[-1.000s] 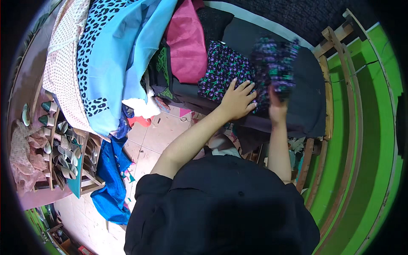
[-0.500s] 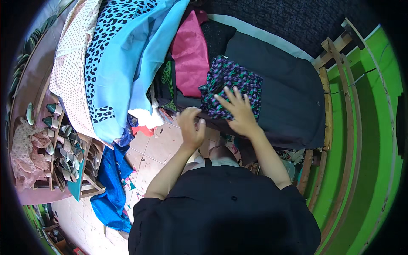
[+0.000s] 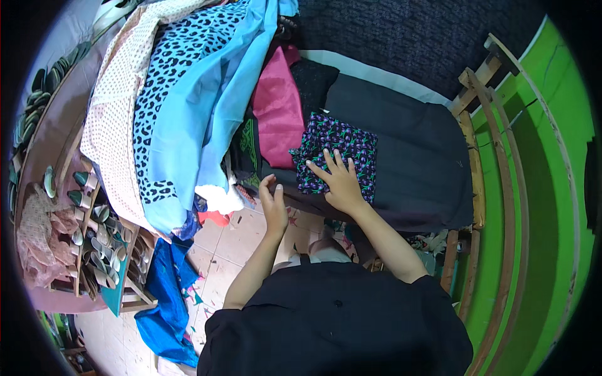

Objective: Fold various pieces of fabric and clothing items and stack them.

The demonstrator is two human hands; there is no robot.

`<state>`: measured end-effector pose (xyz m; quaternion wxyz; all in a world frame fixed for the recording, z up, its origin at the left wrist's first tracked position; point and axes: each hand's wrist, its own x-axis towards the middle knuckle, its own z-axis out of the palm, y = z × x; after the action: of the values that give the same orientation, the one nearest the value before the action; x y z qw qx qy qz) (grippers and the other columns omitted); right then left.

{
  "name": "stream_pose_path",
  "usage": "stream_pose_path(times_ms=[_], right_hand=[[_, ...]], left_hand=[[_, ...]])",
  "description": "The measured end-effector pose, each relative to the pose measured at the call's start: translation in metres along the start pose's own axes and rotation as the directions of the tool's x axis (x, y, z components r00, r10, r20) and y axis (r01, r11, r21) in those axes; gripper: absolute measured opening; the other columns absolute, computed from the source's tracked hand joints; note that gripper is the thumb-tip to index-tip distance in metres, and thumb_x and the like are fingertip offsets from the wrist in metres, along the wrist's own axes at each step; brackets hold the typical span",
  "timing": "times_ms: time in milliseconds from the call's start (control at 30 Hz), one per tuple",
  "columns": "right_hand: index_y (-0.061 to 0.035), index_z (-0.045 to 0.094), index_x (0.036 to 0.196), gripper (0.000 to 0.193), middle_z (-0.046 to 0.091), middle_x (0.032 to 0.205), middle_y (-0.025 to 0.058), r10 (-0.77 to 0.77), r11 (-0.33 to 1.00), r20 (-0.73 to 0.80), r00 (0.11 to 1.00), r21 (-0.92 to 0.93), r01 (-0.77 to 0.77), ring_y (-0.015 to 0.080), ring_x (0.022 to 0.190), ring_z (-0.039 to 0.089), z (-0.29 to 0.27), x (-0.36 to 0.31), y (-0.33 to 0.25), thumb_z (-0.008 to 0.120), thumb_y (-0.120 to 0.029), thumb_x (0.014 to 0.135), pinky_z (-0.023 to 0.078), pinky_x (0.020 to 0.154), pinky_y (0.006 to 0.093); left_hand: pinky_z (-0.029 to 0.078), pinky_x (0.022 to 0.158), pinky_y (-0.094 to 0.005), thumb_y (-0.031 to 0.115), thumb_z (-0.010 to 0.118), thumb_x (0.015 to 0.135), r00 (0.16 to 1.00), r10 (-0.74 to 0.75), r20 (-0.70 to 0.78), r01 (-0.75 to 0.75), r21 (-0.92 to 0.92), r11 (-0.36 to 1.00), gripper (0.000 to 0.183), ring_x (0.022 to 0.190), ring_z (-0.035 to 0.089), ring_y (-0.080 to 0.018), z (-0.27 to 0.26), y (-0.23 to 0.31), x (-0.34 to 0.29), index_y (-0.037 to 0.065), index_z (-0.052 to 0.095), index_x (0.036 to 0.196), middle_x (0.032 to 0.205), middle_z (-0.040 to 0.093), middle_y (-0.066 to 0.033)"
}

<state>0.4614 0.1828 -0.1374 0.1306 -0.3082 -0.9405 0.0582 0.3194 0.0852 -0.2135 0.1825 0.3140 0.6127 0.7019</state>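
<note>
A folded dark cloth with a purple and green pattern [image 3: 342,141] lies on a black-covered surface [image 3: 414,150]. Its lower part is under my right hand [image 3: 343,185], which rests flat with the fingers spread. Left of the cloth, my left hand [image 3: 274,207] is raised over the front edge of the surface. Its fingers are apart, thumb up, and nothing shows in it. A pink cloth [image 3: 279,113] lies just beyond, beside the patterned one, with a black cloth bearing green trim [image 3: 248,147] at its left.
Light blue fabric [image 3: 200,119], leopard-print fabric and dotted cream fabric [image 3: 113,125] hang in a heap at left. Below are shoes on a wooden rack [image 3: 103,250] and a blue cloth [image 3: 166,307] on the tiled floor [image 3: 226,244]. Wooden rails [image 3: 511,188] run along the green wall.
The view has shifted, so the surface sits a little lower. My right hand remains on the patterned cloth, which looks flatter and squarer. My left hand has turned more upright, its fingers drawn closer.
</note>
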Motion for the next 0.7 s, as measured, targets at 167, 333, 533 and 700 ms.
stream_pose_path(times_ms=[167,333,533,700], right_hand=[[-0.0203,0.037,0.132,0.065,0.030,0.139,0.0161,0.110,0.853,-0.147,0.983,0.522,-0.017,0.0308,0.131,0.022,-0.037,0.015,0.035,0.054,0.004,0.074,0.014,0.105,0.0464],[0.0022,0.042,0.123,0.036,0.053,0.118,0.0103,0.288,-0.530,0.080,0.954,0.843,0.089,0.0234,0.109,0.051,-0.092,-0.042,0.079,0.045,-0.007,0.088,0.039,0.094,0.0361],[-0.0027,0.048,0.120,0.037,0.054,0.114,0.0065,0.589,-0.376,0.036,0.808,0.897,0.234,0.0183,0.104,0.052,-0.091,-0.078,0.076,0.053,-0.010,0.084,0.039,0.092,0.0331],[-0.0016,0.051,0.114,0.033,0.057,0.109,0.0072,0.790,-0.035,-0.071,0.609,0.986,0.161,0.0168,0.100,0.053,-0.113,-0.087,0.075,0.055,-0.019,0.086,0.039,0.091,0.0322]], left_hand=[[0.030,0.096,-0.0307,0.012,0.043,0.088,0.998,0.052,0.025,-0.050,-0.068,0.996,0.031,0.109,0.043,-0.0197,0.004,0.028,0.035,0.001,0.042,0.117,0.113,0.045,-0.0115],[0.027,0.098,-0.0361,0.012,0.064,0.070,0.931,0.275,0.239,-0.301,0.082,0.950,0.059,0.112,0.040,-0.0253,0.038,0.067,0.059,0.001,0.037,0.122,0.118,0.043,-0.0143],[0.027,0.102,-0.0363,0.053,0.064,0.070,0.299,-0.081,0.951,0.642,-0.138,0.754,0.097,0.124,0.031,-0.0237,0.089,0.056,0.107,0.002,0.014,0.137,0.137,0.027,-0.0109],[0.035,0.096,-0.0361,0.039,0.073,0.066,0.215,0.045,0.976,0.638,-0.175,0.750,0.085,0.111,0.046,-0.0218,0.135,0.116,0.075,-0.001,0.032,0.128,0.121,0.047,-0.0100]])
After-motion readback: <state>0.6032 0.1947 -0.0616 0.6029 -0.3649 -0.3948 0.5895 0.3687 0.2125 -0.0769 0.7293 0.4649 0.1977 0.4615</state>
